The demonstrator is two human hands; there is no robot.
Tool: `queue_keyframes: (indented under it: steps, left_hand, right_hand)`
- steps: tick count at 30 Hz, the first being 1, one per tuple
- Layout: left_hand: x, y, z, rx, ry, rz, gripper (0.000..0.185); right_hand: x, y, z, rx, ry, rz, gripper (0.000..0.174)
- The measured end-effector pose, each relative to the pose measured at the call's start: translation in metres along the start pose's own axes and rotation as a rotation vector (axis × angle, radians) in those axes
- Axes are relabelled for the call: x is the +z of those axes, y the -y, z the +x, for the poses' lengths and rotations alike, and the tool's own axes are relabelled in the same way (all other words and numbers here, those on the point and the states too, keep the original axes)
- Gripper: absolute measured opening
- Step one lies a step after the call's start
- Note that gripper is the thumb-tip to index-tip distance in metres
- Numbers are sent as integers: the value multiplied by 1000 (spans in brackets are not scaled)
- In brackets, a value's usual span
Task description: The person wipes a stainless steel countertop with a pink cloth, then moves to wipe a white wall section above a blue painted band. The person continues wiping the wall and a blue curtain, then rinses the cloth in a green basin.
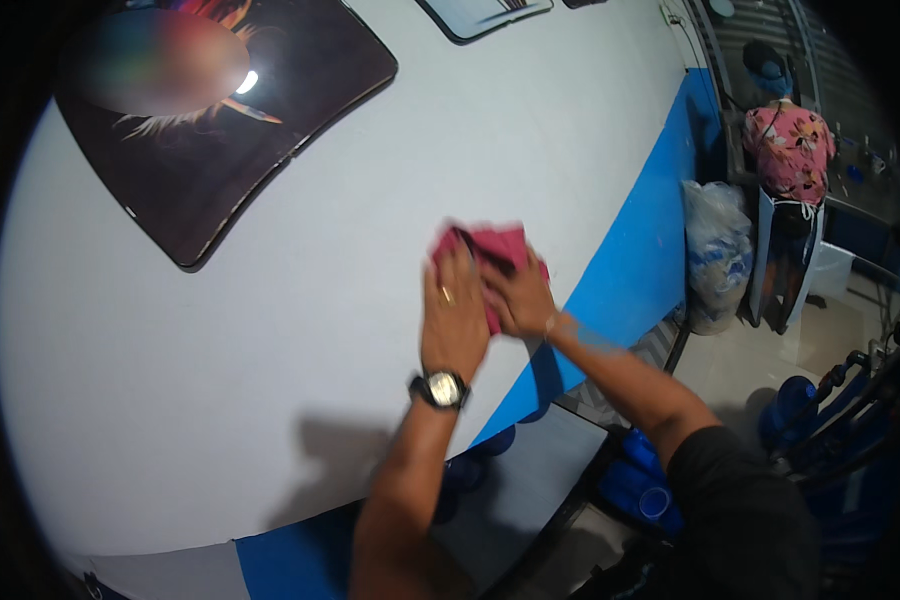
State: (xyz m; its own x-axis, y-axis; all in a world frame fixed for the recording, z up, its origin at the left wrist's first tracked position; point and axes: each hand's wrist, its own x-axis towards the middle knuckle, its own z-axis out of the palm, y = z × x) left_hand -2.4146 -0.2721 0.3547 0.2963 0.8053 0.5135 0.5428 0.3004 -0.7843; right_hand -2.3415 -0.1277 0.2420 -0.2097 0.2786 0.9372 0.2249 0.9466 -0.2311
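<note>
A crumpled pink cloth (504, 241) is between my two hands, in front of the white wall (232, 375). My left hand (454, 326), with a gold ring and a wristwatch (443, 389), lies along the left part of the cloth, fingers pointing up. Bent around its right part are the fingers of my right hand (526, 301). Both hands and the cloth are slightly blurred. Whether the cloth touches the wall, I cannot tell.
A dark picture panel (330, 82) hangs upper left, another panel (480, 19) at the top. Blue paint (630, 232) covers the lower wall. Blue water jugs (637, 480) stand below right. Beyond a filled plastic bag (718, 255), a person (789, 150) faces a counter.
</note>
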Motion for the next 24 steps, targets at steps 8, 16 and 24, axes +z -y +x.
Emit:
queue_keyframes:
  steps: [8,16,24]
  left_hand:
    - [24,-12,43,34,-67,-41,57]
    - [60,-133,-105,442,315,-278,60]
    - [19,35,54,-7,-158,26,59]
  right_hand:
    - [14,-5,-3,195,-212,-3,43]
    - [60,45,-225,439,67,36,60]
    - [11,5,55,73,-170,-65,51]
